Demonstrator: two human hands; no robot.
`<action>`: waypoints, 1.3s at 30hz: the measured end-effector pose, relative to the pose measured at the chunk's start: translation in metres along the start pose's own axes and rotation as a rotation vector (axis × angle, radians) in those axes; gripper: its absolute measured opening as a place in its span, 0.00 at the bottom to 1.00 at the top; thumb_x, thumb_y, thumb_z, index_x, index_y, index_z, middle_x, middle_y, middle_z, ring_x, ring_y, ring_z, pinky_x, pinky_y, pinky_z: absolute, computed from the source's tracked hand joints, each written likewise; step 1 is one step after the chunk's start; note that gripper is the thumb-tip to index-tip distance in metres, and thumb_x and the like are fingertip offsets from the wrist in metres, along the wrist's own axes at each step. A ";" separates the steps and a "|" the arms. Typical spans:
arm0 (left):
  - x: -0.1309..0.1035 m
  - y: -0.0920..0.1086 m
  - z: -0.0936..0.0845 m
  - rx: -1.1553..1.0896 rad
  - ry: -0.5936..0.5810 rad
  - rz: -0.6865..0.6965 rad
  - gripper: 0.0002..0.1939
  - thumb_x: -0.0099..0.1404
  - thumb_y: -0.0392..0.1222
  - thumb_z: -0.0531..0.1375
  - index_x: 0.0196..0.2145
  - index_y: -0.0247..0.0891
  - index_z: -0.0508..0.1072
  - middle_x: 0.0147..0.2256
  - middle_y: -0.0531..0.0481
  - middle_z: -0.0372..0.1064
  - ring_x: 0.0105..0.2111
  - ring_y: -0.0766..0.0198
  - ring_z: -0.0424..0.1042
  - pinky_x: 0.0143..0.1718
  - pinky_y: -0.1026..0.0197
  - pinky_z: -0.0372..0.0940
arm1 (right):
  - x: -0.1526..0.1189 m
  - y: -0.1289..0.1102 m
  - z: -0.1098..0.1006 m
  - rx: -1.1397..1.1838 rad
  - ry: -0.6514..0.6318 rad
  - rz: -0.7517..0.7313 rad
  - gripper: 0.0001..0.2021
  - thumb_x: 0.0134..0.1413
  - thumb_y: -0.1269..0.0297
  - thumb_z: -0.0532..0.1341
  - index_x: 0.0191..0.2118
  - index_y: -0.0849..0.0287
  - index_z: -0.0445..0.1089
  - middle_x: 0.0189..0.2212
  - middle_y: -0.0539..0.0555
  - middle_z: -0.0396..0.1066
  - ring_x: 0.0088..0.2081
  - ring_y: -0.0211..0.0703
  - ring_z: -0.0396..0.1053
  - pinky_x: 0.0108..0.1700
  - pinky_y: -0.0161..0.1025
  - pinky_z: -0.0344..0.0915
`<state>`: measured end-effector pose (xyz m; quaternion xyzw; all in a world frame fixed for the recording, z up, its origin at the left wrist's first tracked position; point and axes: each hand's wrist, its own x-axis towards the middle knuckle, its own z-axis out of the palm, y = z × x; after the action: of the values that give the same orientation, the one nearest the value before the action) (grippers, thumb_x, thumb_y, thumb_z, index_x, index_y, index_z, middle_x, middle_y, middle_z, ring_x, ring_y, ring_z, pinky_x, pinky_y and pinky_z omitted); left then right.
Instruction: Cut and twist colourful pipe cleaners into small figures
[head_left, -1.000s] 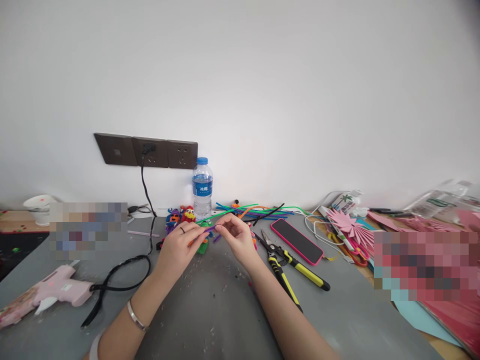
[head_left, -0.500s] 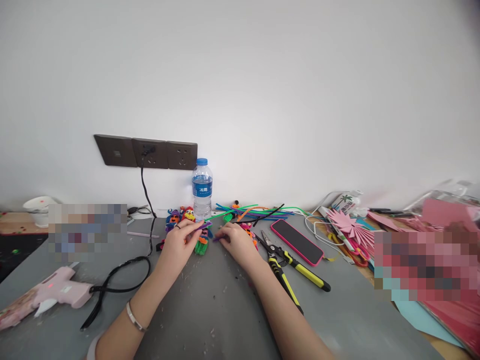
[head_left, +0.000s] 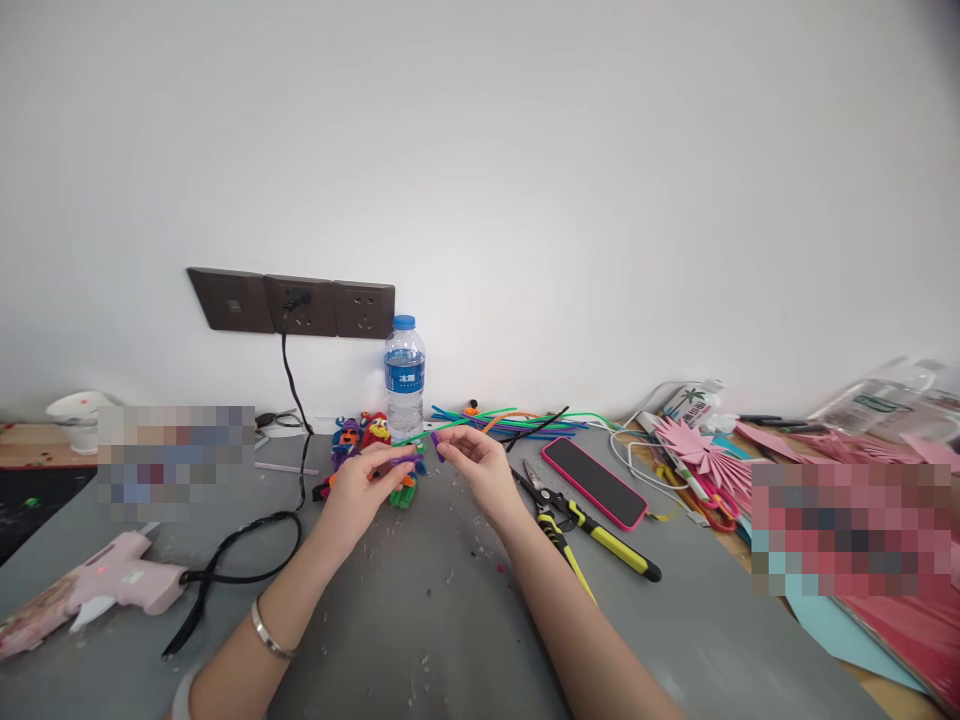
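Centrally: left purple piece (head_left: 403, 460) and right purple piece (head_left: 436, 446), one per hand.
Left hand (head_left: 367, 495): thumb and fingertips closed on its piece. Right hand (head_left: 481, 475): thumb and forefinger pinched on the other, both pieces apart. Beyond: bright figures (head_left: 376, 430), water bottle (head_left: 405, 372), loose fuzzy stems (head_left: 538, 429). Rightward: pliers (head_left: 556, 500), phone (head_left: 596, 483). Leftward: pink glue gun (head_left: 120, 577), on grey tabletop (head_left: 427, 630).
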<state>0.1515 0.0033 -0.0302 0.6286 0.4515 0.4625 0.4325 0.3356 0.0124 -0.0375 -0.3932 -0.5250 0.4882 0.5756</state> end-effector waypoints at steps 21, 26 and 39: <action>-0.006 0.002 0.011 -0.288 -0.076 -0.231 0.18 0.57 0.52 0.65 0.38 0.35 0.76 0.34 0.46 0.75 0.34 0.59 0.75 0.40 0.54 0.74 | -0.007 0.006 0.011 0.088 -0.098 0.106 0.10 0.44 0.60 0.70 0.32 0.58 0.73 0.28 0.50 0.72 0.29 0.37 0.66 0.31 0.34 0.62; -0.005 0.000 0.012 -0.185 -0.055 -0.177 0.17 0.59 0.51 0.62 0.40 0.36 0.73 0.34 0.46 0.74 0.36 0.57 0.75 0.35 0.56 0.74 | -0.005 0.009 0.010 0.022 -0.070 0.102 0.12 0.43 0.61 0.69 0.34 0.59 0.72 0.27 0.49 0.71 0.29 0.37 0.67 0.32 0.34 0.63; -0.026 0.011 0.000 0.628 -0.628 0.279 0.16 0.60 0.28 0.53 0.35 0.43 0.77 0.37 0.50 0.73 0.34 0.61 0.73 0.35 0.62 0.62 | -0.001 0.009 0.001 -0.015 0.007 0.104 0.17 0.45 0.62 0.66 0.43 0.61 0.74 0.26 0.49 0.69 0.28 0.36 0.65 0.31 0.33 0.62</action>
<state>0.1487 -0.0241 -0.0242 0.8935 0.3278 0.1444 0.2707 0.3336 0.0136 -0.0460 -0.4260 -0.5057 0.5121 0.5482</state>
